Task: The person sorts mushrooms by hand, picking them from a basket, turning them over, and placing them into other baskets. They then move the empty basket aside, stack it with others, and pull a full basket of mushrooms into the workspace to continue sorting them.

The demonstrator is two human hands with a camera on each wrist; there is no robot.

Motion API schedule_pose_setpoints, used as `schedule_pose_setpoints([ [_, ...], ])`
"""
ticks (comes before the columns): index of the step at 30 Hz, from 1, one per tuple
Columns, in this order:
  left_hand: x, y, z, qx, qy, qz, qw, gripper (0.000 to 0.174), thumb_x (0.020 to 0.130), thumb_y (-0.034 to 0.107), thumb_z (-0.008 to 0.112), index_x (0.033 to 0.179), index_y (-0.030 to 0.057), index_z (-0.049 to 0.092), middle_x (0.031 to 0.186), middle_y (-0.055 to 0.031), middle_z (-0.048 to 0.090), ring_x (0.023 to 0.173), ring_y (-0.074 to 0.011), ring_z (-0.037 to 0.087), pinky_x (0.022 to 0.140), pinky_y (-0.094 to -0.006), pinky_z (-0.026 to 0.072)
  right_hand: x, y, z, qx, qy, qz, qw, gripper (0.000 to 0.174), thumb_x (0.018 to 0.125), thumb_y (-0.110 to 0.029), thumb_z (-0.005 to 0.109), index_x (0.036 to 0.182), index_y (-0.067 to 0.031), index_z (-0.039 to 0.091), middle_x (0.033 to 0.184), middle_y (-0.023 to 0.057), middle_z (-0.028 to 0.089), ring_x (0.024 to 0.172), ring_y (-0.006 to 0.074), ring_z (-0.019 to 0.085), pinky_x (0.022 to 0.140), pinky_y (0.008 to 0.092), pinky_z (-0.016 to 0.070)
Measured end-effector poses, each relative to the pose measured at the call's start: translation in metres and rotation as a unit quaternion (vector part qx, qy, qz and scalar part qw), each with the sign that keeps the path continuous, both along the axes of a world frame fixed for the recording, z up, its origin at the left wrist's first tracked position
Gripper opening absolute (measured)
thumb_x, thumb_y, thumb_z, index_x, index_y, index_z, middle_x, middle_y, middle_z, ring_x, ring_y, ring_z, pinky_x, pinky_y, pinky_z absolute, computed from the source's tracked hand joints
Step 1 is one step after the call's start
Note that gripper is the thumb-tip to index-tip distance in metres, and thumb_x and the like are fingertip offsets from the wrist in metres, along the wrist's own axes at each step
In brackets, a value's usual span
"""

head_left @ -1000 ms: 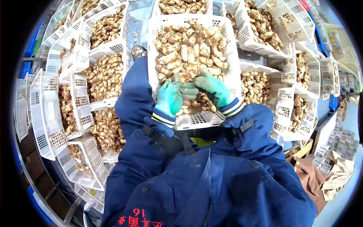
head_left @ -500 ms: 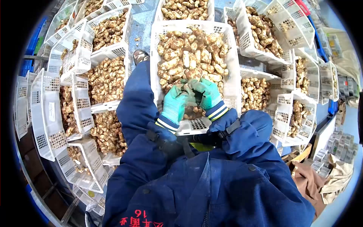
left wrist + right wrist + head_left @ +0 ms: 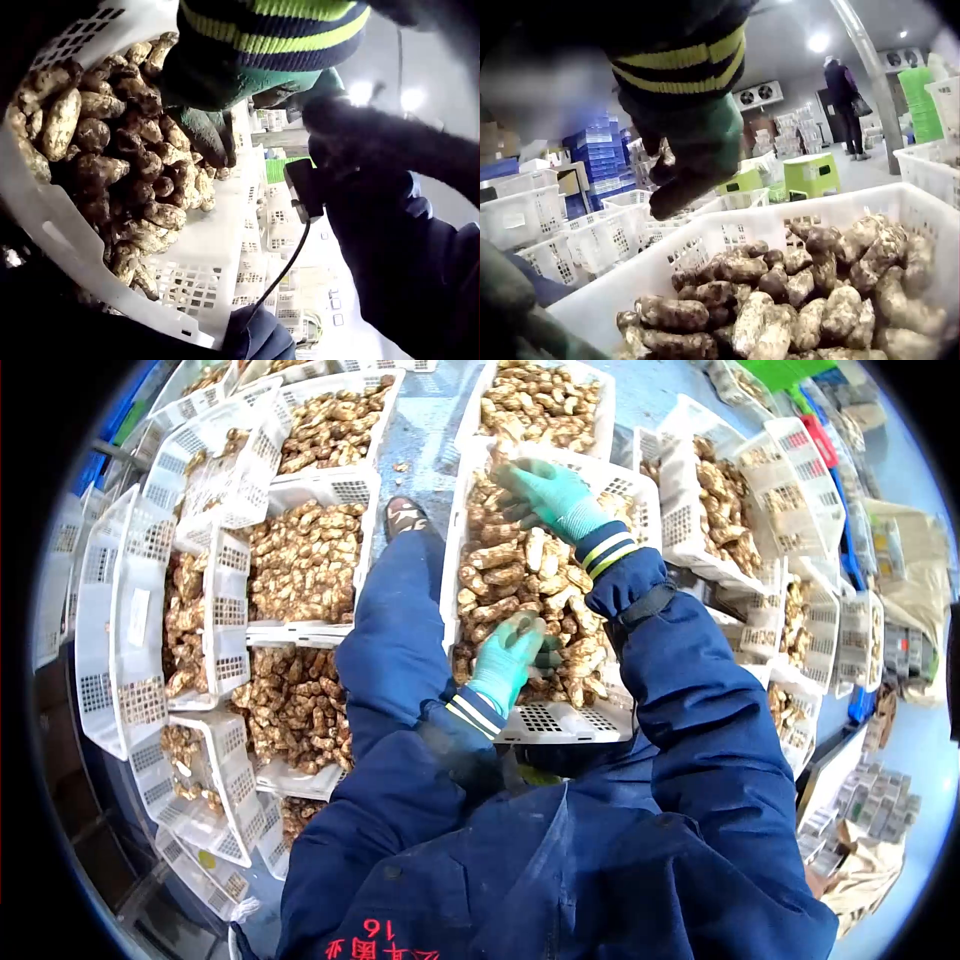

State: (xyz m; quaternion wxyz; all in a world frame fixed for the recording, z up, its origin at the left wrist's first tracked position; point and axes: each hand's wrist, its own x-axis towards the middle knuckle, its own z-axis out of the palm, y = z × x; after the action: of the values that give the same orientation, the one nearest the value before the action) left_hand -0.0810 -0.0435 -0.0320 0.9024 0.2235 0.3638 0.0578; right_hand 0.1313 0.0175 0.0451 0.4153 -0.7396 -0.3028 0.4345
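Filled crates (image 3: 350, 491) stand left of the central crate (image 3: 572, 722), leaving a strip of blue floor (image 3: 420, 435). The central crate sits close before the person, presumably for two-handed reach. Over its near part, the left hand (image 3: 508, 658) is loosely extended above its knobbly pieces (image 3: 545, 575); near its far rim, the right hand (image 3: 550, 495) pinches one piece (image 3: 666, 155). Another crate (image 3: 680, 520) crowds its right edge.

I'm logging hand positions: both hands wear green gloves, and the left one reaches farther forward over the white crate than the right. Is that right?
Not quite: the head view shows the right hand reaching farther forward over the white crate than the left hand. Both do wear green gloves.
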Motion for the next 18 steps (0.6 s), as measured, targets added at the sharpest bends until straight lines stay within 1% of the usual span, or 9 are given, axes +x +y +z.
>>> schedule_pose_setpoints([
  [1,0.0,-0.002,-0.004,0.032,0.046,-0.019,0.998,0.031,0.094,0.018,0.053,0.123,0.0105,0.048,0.107,-0.0159,0.062,0.087,-0.0198,0.065,0.065,-0.0316,0.0538,-0.005,0.0,-0.001,0.03,0.022,0.006,0.999,0.046,0.091,-0.035,0.056,0.124,-0.0033,0.05,0.099,0.0107,0.062,0.079,0.0205,0.065,0.065,0.0284,0.0518],
  [3,-0.002,0.004,0.02,0.03,0.005,-0.043,0.999,0.034,0.097,0.028,0.044,0.125,0.0098,0.047,0.11,-0.02,0.06,0.095,-0.0271,0.063,0.068,-0.0357,0.0537,-0.004,-0.017,-0.003,0.126,0.152,-0.022,0.98,0.048,0.093,-0.033,0.055,0.128,-0.002,0.046,0.106,0.0141,0.062,0.084,0.0216,0.065,0.069,0.0283,0.0526],
  [4,-0.003,0.006,0.018,0.011,-0.02,-0.024,0.999,0.037,0.097,0.032,0.042,0.126,0.009,0.046,0.109,-0.0215,0.061,0.094,-0.03,0.063,0.069,-0.0373,0.0536,0.006,-0.029,-0.01,0.148,0.17,-0.127,0.966,0.046,0.095,-0.029,0.052,0.13,-0.0018,0.042,0.107,0.0135,0.062,0.087,0.0213,0.064,0.069,0.0294,0.053],
  [5,-0.004,0.01,0.002,-0.169,-0.107,-0.016,0.98,0.042,0.096,0.03,0.045,0.13,0.0055,0.044,0.107,-0.0218,0.062,0.085,-0.0316,0.066,0.073,-0.0408,0.0551,0.035,-0.048,-0.039,0.139,0.109,-0.168,0.97,0.043,0.095,-0.026,0.051,0.131,-0.0023,0.041,0.108,0.0131,0.062,0.087,0.02,0.063,0.069,0.0292,0.053],
  [7,0.001,0.006,0.002,-0.115,-0.101,-0.068,0.986,0.041,0.098,0.031,0.039,0.128,0.0045,0.046,0.107,-0.022,0.063,0.087,-0.0311,0.066,0.073,-0.038,0.0548,0.069,-0.096,-0.066,0.14,0.132,-0.221,0.956,0.035,0.094,-0.022,0.051,0.123,-0.0036,0.051,0.098,0.0101,0.065,0.076,0.0161,0.062,0.062,0.0263,0.0495],
  [8,0.003,0.005,0.005,-0.067,-0.091,-0.09,0.99,0.039,0.098,0.029,0.042,0.128,0.0041,0.046,0.106,-0.0218,0.063,0.086,-0.0304,0.066,0.072,-0.0366,0.0547,0.07,-0.11,-0.068,0.058,0.039,-0.248,0.966,0.029,0.093,-0.021,0.051,0.117,-0.0051,0.056,0.096,0.0093,0.066,0.074,0.0144,0.061,0.062,0.0265,0.0488],
  [11,0.01,0.003,0.033,0.05,-0.017,-0.146,0.988,0.038,0.096,0.025,0.049,0.127,0.0031,0.047,0.103,-0.0205,0.065,0.084,-0.0283,0.066,0.071,-0.0339,0.0543,0.057,-0.148,-0.055,0.017,0.052,-0.209,0.976,0.028,0.094,-0.02,0.051,0.116,-0.0036,0.057,0.098,0.0088,0.065,0.079,0.0145,0.062,0.064,0.0256,0.0498],
  [14,0.008,-0.002,0.013,0.009,-0.034,-0.12,0.992,0.024,0.093,0.022,0.055,0.113,0.0096,0.052,0.096,-0.0163,0.066,0.076,-0.0214,0.065,0.062,-0.0283,0.0503,0.033,-0.165,-0.034,0.006,0.096,-0.119,0.988,0.035,0.096,-0.027,0.051,0.122,-0.0047,0.055,0.104,0.0057,0.065,0.087,0.0108,0.061,0.073,0.0222,0.0479],
  [18,0.006,0.003,0.017,0.044,0.007,-0.136,0.99,0.04,0.092,0.029,0.058,0.123,0.0048,0.05,0.096,-0.0175,0.067,0.078,-0.0238,0.065,0.068,-0.0347,0.053,0.026,-0.191,0.028,-0.01,0.071,-0.065,0.995,0.038,0.097,-0.03,0.049,0.126,-0.0062,0.054,0.107,0.003,0.065,0.089,0.0083,0.06,0.075,0.0229,0.0477],
])
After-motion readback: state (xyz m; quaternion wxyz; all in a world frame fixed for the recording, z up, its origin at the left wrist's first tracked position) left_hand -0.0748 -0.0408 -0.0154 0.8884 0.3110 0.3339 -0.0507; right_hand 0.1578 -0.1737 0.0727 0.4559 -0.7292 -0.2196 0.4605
